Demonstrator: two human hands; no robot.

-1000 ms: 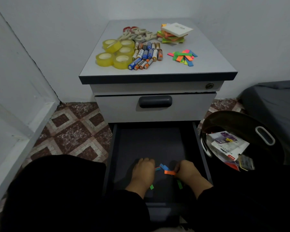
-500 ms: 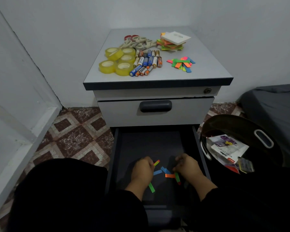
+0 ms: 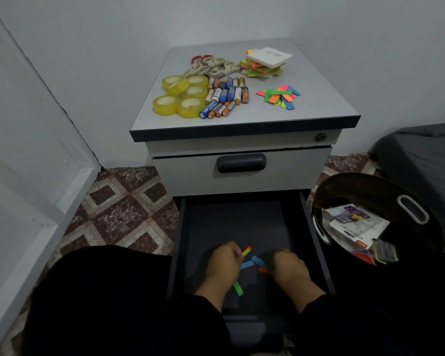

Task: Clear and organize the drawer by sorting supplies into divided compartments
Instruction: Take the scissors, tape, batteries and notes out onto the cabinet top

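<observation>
Dark, near-black open drawer (image 3: 316, 242) is seen at the bottom of a small cabinet (image 3: 242, 176); both hands are inside it near the front. A few coloured paper strips (image 3: 246, 251) are pinched between the curled fingers of the left hand (image 3: 225, 263), red and yellow-green ends sticking out. The right hand (image 3: 288, 265) is laid knuckles-up with fingers curled down onto loose strips; whether one is actually gripped cannot be told. Blue strips (image 3: 252, 263) and an orange strip (image 3: 263, 270) are lying between the hands on the drawer floor, a green strip (image 3: 238, 288) just beside the left wrist. No dividers can be made out in the drawer.

On the cabinet's top surface (image 3: 319, 98): tape rolls (image 3: 181, 97), batteries (image 3: 225, 97), scissors (image 3: 211, 66), a sticky-note stack (image 3: 265, 65), another strip pile (image 3: 279, 97). A black bin (image 3: 370, 191) holding packaging is placed right of the drawer.
</observation>
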